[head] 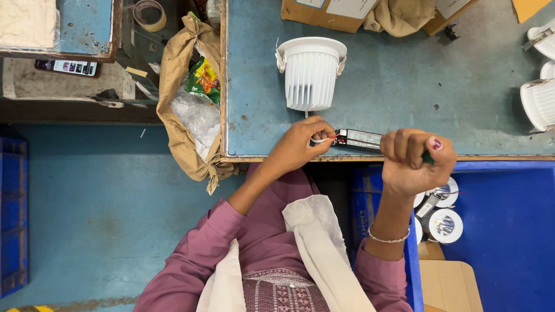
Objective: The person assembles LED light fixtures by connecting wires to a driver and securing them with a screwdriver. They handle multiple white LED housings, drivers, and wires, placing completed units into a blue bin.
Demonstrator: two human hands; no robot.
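**Pinching wires at the driver on the counter's near edge**

Pinching a pair of thin wires [324, 138], one red and one white, your left hand [300, 144] is closing its fingers [321, 130] on them right where they are meeting the small black driver box [359, 139]. That box is lying flat along the front edge of the blue counter [404, 86], between your two hands. Your right hand [415, 160] is curling into a tight fist just beside the box's other end, wrapping a green-handled tool [428, 156] of which only a sliver is showing, so its kind is hard to tell.

Just beyond your left hand, a white ribbed light housing [311, 72] is standing on the counter, its wide rim facing away from you.

To your left, a brown sack [180, 98] is hanging open beside the counter, holding clear plastic wrap and a bright green and orange packet [203, 78]. By your right forearm, a blue bin [503, 225] is holding round white lamps [446, 225] with shiny centres, and a cardboard box [450, 285] is sitting nearer you. More white housings [539, 104] are waiting at the counter's far right edge, and cardboard cartons [329, 13] are resting along its back.
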